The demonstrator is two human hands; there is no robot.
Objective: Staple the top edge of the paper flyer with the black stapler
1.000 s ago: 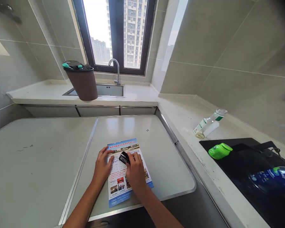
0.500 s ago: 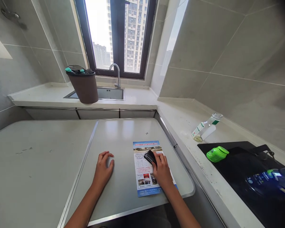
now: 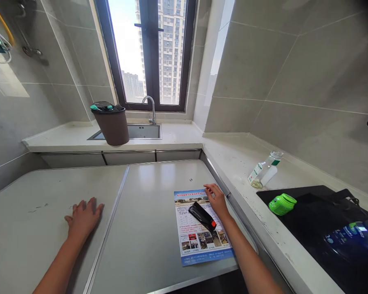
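A printed flyer point(image 3: 202, 239) with a blue border lies flat on the grey table point(image 3: 147, 228), near its right edge. A black stapler-like tool point(image 3: 202, 215) with a red tip rests on the flyer. My right hand point(image 3: 217, 200) lies on the flyer's upper right corner, fingers stretched out, just beside the black tool and not holding it. My left hand point(image 3: 83, 217) rests flat on the left table panel, fingers spread, holding nothing.
A brown bucket point(image 3: 111, 123) stands by the sink point(image 3: 142, 131) and tap under the window. On the right counter lie a clear bottle point(image 3: 265, 170), a green lid-like object point(image 3: 281, 204) and a black cooktop point(image 3: 325, 228) with a blue-labelled bottle.
My right hand slid the flyer and black tool to the right, then let go of the tool. My left hand moved far left onto the other table panel. The view tilted up.
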